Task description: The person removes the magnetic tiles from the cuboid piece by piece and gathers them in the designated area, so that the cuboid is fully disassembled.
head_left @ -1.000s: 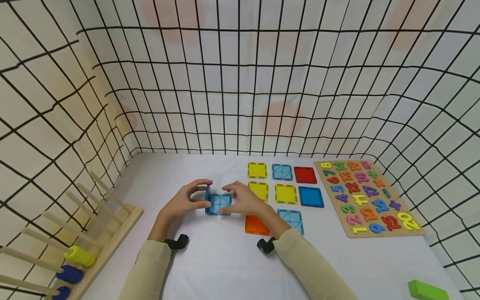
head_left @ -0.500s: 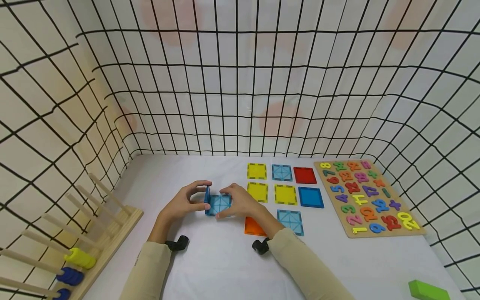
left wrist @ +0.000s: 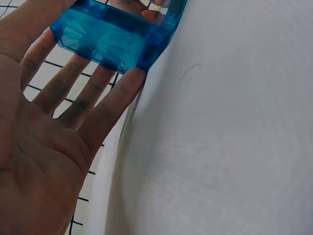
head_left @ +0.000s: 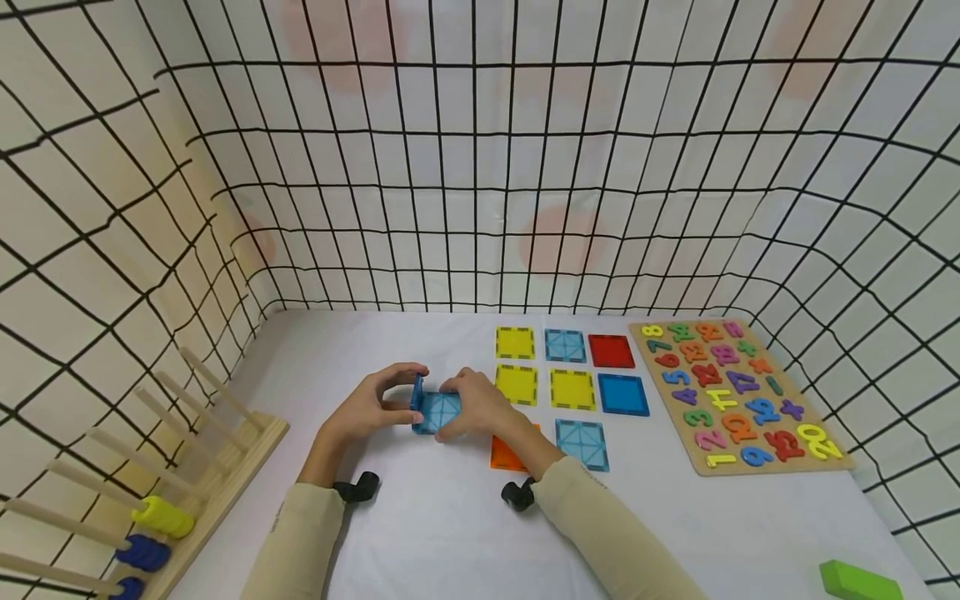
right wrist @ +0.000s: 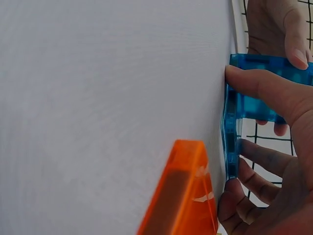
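A translucent blue square magnetic tile stands upright on the left edge of a light blue magnetic tile, which lies flat on the white cloth. My left hand holds the upright tile between thumb and fingers; the left wrist view shows that tile against the fingertips. From the right, my right hand grips the flat tile, thumb at the near edge and fingers at the far edge. The right wrist view has the flat tile edge-on, its right end partly covered by my hand in the head view.
Right of my hands lie several yellow tiles, light blue tiles, a red tile, a blue tile and an orange tile. A number board is far right, a green block near right, a wooden peg rack left.
My right hand has moved slightly left and closed its thumb and fingers around the flat tile's edges. The left hand and upright tile have barely moved.
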`<state>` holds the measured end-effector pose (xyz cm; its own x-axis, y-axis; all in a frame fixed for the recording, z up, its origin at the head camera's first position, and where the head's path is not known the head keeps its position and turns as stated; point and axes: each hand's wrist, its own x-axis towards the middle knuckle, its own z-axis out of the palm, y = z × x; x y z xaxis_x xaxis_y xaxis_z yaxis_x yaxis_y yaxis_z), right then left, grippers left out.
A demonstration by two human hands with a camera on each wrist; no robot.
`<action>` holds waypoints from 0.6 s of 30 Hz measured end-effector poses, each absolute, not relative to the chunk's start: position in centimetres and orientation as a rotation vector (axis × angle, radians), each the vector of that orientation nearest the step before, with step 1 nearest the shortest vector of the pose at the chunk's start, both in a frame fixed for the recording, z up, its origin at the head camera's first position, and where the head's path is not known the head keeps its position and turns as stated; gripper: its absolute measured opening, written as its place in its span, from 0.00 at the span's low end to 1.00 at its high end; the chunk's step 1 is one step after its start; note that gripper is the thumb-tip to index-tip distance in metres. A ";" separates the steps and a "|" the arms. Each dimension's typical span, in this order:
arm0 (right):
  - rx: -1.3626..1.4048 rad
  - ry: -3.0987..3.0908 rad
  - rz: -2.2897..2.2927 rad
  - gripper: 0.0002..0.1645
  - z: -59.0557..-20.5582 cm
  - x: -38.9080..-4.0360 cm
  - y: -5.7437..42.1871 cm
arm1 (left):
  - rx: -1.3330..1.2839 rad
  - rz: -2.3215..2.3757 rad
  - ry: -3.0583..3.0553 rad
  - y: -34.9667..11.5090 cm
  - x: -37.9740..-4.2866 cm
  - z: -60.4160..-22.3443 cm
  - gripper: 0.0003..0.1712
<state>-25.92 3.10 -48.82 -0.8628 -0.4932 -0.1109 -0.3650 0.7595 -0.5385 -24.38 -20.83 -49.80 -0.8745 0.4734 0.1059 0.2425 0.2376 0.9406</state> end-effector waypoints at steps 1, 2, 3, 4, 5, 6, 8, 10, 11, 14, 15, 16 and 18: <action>-0.680 2.718 -0.747 0.46 -48.8 -25.9 3.1 | 0.680 1.689 2.309 -20.8 -24.4 -49.8 0.46; -0.687 2.725 -0.739 0.45 -48.8 -25.9 3.1 | 0.683 1.687 2.314 -20.8 -24.4 -49.9 0.46; -0.695 2.732 -0.732 0.45 -48.7 -25.8 3.1 | 0.681 1.685 2.319 -20.8 -24.4 -49.9 0.46; -0.700 2.736 -0.728 0.45 -48.7 -25.8 3.1 | 0.680 1.684 2.325 -20.7 -24.4 -49.9 0.46; -0.705 2.739 -0.723 0.45 -48.7 -25.7 3.1 | 0.683 1.687 2.330 -20.8 -24.4 -50.0 0.46; -0.708 2.743 -0.725 0.44 -48.6 -25.6 3.1 | 0.682 1.689 2.336 -20.7 -24.5 -50.1 0.47; -0.710 2.748 -0.727 0.44 -48.5 -25.5 3.1 | 0.674 1.693 2.346 -20.8 -24.5 -50.1 0.47; -0.709 2.754 -0.723 0.44 -48.4 -25.5 3.1 | 0.665 1.701 2.348 -20.8 -24.5 -50.1 0.47; -0.705 2.755 -0.720 0.44 -48.4 -25.4 3.1 | 0.664 1.705 2.344 -20.8 -24.5 -50.2 0.47; -0.696 2.749 -0.720 0.44 -48.3 -25.4 3.2 | 0.661 1.706 2.337 -20.8 -24.6 -50.2 0.47; -0.693 2.745 -0.720 0.44 -48.3 -25.4 3.2 | 0.661 1.708 2.335 -20.8 -24.6 -50.2 0.47; -0.692 2.739 -0.726 0.43 -48.2 -25.3 3.2 | 0.662 1.710 2.332 -20.8 -24.6 -50.2 0.47; -0.695 2.731 -0.741 0.43 -48.2 -25.4 3.3 | 0.657 1.710 2.335 -20.8 -24.6 -50.2 0.46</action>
<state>-25.36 3.32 -48.18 -0.8620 -0.4985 -0.0921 -0.3836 0.7602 -0.5244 -24.56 -20.79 -50.18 -0.8875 0.4456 0.1172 0.2463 0.2439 0.9380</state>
